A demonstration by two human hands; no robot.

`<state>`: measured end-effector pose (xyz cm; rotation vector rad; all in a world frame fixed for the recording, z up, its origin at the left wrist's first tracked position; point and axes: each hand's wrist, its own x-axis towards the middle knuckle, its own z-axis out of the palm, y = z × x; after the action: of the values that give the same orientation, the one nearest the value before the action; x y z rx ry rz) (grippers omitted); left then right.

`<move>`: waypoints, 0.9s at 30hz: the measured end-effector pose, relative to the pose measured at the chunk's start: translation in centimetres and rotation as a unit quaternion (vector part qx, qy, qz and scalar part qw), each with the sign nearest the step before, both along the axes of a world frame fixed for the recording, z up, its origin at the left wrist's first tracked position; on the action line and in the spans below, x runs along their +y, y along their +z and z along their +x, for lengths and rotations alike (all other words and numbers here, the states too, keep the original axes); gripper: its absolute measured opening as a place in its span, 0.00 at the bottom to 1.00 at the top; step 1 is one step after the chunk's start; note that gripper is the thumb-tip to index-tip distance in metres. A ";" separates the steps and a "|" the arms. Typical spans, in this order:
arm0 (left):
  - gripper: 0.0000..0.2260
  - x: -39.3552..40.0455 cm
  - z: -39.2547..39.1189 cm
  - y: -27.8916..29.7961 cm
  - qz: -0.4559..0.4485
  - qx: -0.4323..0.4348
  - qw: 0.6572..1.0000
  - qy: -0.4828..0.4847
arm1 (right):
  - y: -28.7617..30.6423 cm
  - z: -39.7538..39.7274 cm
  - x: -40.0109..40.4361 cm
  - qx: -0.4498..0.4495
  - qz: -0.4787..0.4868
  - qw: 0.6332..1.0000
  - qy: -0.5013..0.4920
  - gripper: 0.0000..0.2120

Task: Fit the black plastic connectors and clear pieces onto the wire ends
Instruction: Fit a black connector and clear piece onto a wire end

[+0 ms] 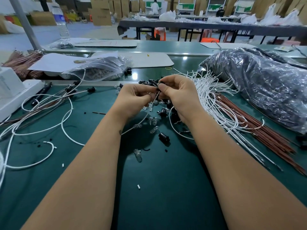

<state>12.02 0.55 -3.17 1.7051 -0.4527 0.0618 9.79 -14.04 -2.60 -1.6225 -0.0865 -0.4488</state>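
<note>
A black connector [159,85] sits pinched in the right hand [177,95], at its thumb tip, above the mat [93,156]. A thin wire [155,97] runs from it down and left to the left hand [132,98], whose curled fingers pinch it. Loose connectors [163,137] and clear pieces [137,155] lie just near of both hands; white wires [216,97] fan out right.

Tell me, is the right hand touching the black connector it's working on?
Touching. The head view shows the right hand pinching the black connector between thumb and fingertips.
</note>
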 end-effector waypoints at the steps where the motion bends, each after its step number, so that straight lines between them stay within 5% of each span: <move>1: 0.12 -0.1 -0.1 0.0 -0.001 0.000 1.000 -0.004 | 0.0 0.0 0.0 -0.003 -0.001 1.000 -0.008 0.07; 9: 0.05 -0.8 0.4 -0.5 -0.056 -0.028 0.998 0.032 | 0.8 -0.4 0.5 -0.060 -0.043 0.997 -0.030 0.05; 14: 0.08 -0.4 1.0 -0.5 -0.147 -0.022 0.988 0.029 | 0.7 -0.4 0.6 -0.053 -0.018 0.998 -0.027 0.06; 27: 0.08 -0.2 0.5 0.1 -0.205 -0.101 0.973 -0.026 | 0.2 -0.3 0.1 -0.037 -0.031 0.998 -0.035 0.04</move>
<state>12.49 0.37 -3.04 1.2831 -0.5915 0.2751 9.44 -13.89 -2.36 -1.6741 -0.0998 -0.5644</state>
